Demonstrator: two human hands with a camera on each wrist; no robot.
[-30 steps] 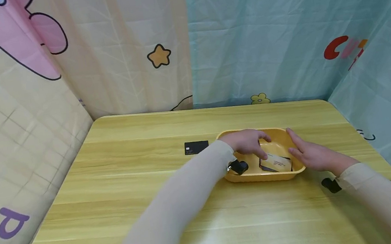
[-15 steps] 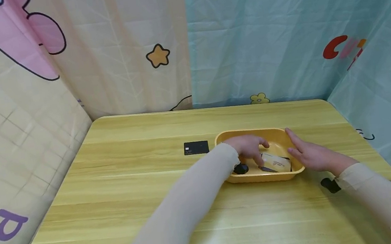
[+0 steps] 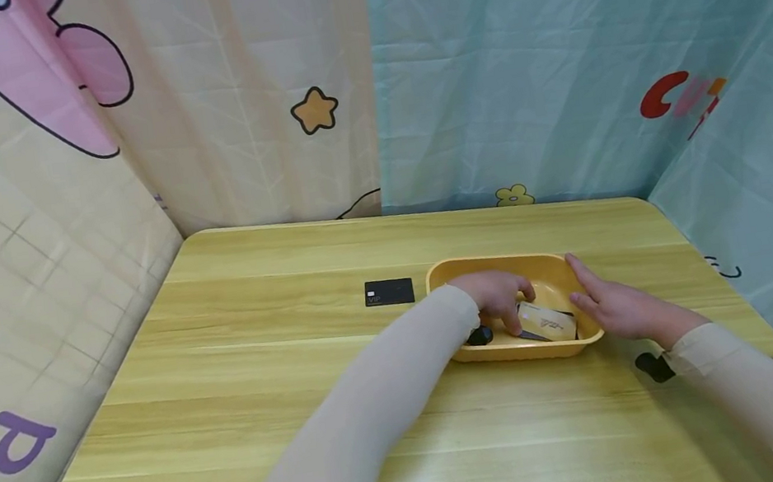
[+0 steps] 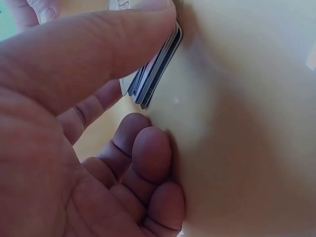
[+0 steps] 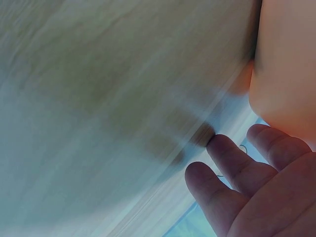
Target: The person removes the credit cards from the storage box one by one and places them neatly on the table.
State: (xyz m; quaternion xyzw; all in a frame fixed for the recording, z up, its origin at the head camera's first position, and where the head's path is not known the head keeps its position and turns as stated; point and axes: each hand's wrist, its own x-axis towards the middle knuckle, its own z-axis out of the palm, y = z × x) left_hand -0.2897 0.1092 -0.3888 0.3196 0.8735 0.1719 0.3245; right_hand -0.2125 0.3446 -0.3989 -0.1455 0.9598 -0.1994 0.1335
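A yellow plastic basket [image 3: 508,352] sits right of centre on the table, with a small stack of cards [image 3: 552,322] lying inside at its right. My left hand [image 3: 498,297] reaches into the basket and pinches the near-left edge of the stack between thumb and a finger. In the left wrist view the card edges [image 4: 160,64] show fanned under the thumb, and the other fingers [image 4: 152,153] curl close to the basket floor. My right hand [image 3: 621,306] holds the basket's right end, thumb over the rim, its fingers [image 5: 237,163] along the outside wall.
A black card [image 3: 388,291] marked VIP lies on the wooden table [image 3: 262,359], just left of the basket. Printed curtains [image 3: 515,47] stand behind the table and along both sides.
My left hand has moved slightly right and down, bringing the thumb from above the cards onto the stack's edge. The right hand and the basket stay nearly still.
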